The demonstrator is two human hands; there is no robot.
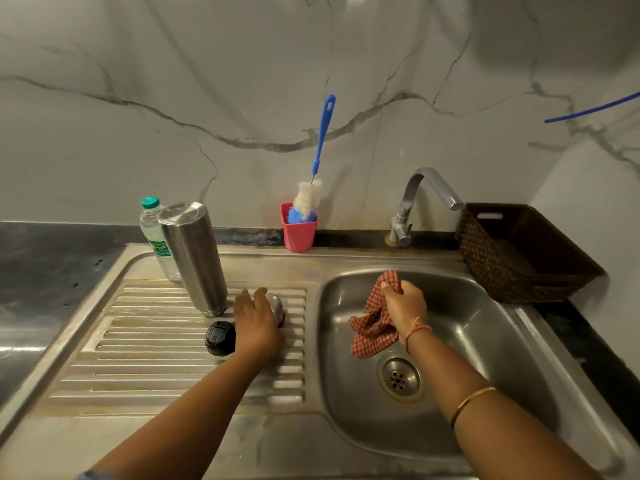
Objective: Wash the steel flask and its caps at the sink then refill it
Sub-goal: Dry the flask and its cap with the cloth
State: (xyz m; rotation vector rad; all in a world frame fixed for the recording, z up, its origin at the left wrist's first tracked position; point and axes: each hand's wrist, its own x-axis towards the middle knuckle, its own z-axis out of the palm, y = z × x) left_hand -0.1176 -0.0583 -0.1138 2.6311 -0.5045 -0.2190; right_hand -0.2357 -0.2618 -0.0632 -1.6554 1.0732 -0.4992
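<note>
Near the drainboard's (156,358) back edge the steel flask (194,258) is standing mouth-down. It's smooth-walled and probably slippery, so it's wanting a full wrap around mid-body. Just in front, the black cap (220,338) is lying loose. The left hand (256,323) is cupping the domed steel cap (277,306), fingers curling over it; light and rigid, I'd judge. Over the sink basin (485,341) the right hand (403,304) is clutching a checked cloth (372,336).

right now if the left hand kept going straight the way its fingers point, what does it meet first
The steel cap on the drainboard. The left hand lies partly over it, fingers aimed at it. Whether they touch it yet is unclear from this view.
</note>
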